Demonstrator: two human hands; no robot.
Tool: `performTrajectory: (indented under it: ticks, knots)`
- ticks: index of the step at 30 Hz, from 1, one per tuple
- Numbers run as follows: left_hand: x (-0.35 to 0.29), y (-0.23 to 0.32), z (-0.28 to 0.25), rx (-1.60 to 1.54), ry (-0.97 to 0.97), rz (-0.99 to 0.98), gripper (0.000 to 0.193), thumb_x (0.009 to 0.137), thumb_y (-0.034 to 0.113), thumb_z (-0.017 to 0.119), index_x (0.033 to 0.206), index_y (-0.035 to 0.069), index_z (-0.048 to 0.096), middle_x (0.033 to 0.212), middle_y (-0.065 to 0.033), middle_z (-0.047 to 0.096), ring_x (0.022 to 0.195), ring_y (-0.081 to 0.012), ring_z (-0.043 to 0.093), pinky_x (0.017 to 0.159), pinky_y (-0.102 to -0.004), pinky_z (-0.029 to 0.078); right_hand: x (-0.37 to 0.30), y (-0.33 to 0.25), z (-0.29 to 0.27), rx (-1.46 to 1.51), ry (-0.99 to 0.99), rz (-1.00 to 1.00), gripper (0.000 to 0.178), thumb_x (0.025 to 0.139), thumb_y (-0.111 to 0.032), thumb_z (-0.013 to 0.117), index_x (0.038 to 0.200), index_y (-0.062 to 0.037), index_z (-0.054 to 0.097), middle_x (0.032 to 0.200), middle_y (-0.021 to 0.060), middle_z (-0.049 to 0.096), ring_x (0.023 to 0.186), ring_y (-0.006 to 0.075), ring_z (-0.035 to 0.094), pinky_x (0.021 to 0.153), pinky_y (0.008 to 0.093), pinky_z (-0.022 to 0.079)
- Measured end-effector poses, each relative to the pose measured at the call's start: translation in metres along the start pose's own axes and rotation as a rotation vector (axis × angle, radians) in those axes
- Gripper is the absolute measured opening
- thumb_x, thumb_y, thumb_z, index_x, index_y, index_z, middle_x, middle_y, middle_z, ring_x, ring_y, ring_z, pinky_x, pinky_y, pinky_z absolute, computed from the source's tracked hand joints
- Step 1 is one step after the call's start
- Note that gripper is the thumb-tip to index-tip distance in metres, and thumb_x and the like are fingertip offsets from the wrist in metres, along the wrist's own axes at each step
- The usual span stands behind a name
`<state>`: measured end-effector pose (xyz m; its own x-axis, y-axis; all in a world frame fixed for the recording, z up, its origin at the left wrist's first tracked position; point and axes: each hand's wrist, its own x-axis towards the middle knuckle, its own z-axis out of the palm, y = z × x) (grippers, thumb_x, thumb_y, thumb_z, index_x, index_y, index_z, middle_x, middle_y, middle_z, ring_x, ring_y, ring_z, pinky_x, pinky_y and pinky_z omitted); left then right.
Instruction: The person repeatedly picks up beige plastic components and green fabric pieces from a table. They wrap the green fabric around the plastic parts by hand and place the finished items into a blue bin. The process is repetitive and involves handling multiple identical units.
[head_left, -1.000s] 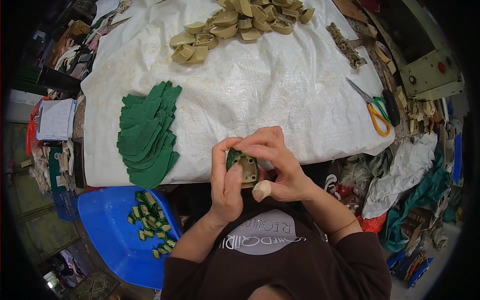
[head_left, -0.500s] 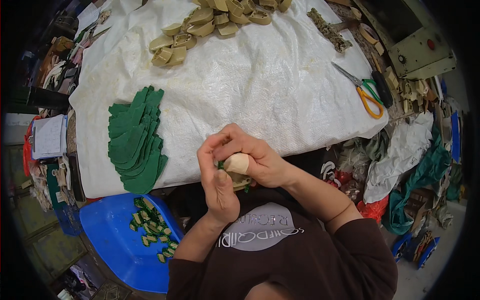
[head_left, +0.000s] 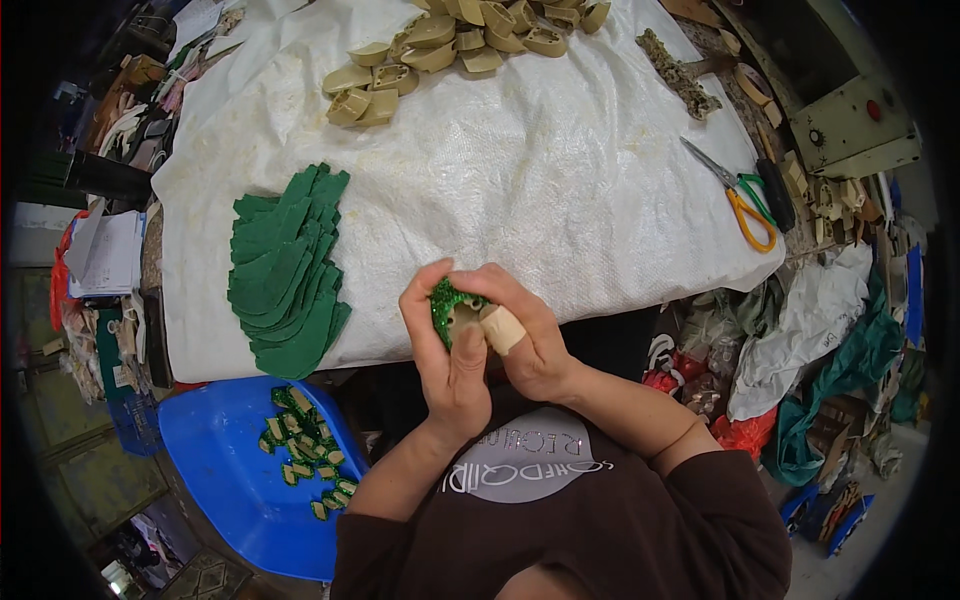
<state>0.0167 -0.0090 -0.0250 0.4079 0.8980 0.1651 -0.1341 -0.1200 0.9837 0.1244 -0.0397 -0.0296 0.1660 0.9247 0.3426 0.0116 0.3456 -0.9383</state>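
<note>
Left hand (head_left: 452, 375) and right hand (head_left: 535, 350) close around a hollow, green-glittered heel piece (head_left: 443, 308) between them — thumbs by its opening, probably for pressing leverage. Green cut sheets (head_left: 285, 285) overlap beyond the left hand, seemingly for easy picking; a blue basin (head_left: 215, 490) sits nearer the body.

We see large capitals across the grey oval (head_left: 530, 458) on a brown shirt (head_left: 600, 530), and small dark lettering on a white bag (head_left: 790, 340) beyond the near right corner of the tabletop (head_left: 540, 190).
</note>
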Motion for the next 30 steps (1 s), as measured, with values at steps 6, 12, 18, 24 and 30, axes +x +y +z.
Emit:
performTrajectory:
  ticks: [6,12,18,24,30]
  knots:
    - [0.012,0.008,-0.012,-0.605,-0.135,-0.273,0.091,0.084,0.076,0.03,0.149,0.021,-0.002,0.108,-0.011,0.055,0.089,-0.0192,0.056,0.069,-0.0312,0.047,0.006,-0.017,-0.017,0.356,-0.025,0.473,0.044,0.095,-0.029,0.048,0.132,-0.005,0.045,0.099,0.0128,0.053,0.079,0.0219,0.053,0.069,0.0325,0.045]
    - [0.012,0.011,-0.013,0.118,-0.238,0.089,0.086,0.092,0.058,0.033,0.143,-0.003,0.0,0.109,-0.0206,0.055,0.097,-0.0253,0.058,0.085,-0.0349,0.047,0.029,-0.031,-0.036,-0.515,-0.196,0.141,0.039,0.081,-0.021,0.067,0.114,-0.0043,0.056,0.085,0.0124,0.054,0.07,0.0229,0.055,0.063,0.033,0.046]
    - [0.008,0.016,-0.02,-0.062,-0.2,-0.118,0.059,0.084,0.017,0.069,0.128,-0.006,0.039,0.111,-0.0162,0.055,0.103,-0.0191,0.056,0.089,-0.0296,0.045,0.016,-0.016,-0.036,-0.306,-0.026,-0.119,0.032,0.088,-0.024,0.06,0.107,0.0013,0.058,0.081,0.0093,0.056,0.071,0.0193,0.057,0.064,0.0312,0.046]
    - [0.019,0.032,-0.026,0.527,-0.172,0.194,0.052,0.06,-0.009,0.07,0.11,0.0,0.058,0.095,-0.0134,0.054,0.083,-0.0292,0.056,0.073,-0.035,0.048,0.021,0.0,-0.045,0.492,-0.09,0.545,0.028,0.093,-0.029,0.056,0.099,-0.0016,0.058,0.09,0.0038,0.059,0.08,0.0125,0.056,0.069,0.027,0.045]
    - [0.019,0.031,-0.026,0.626,-0.215,0.336,0.05,0.062,-0.001,0.074,0.109,0.0,0.057,0.088,-0.0121,0.056,0.079,-0.0251,0.057,0.067,-0.031,0.047,0.027,-0.018,-0.051,0.059,-0.243,0.311,0.019,0.089,-0.02,0.058,0.085,-0.002,0.059,0.075,0.0033,0.059,0.067,0.0111,0.056,0.057,0.0272,0.045]
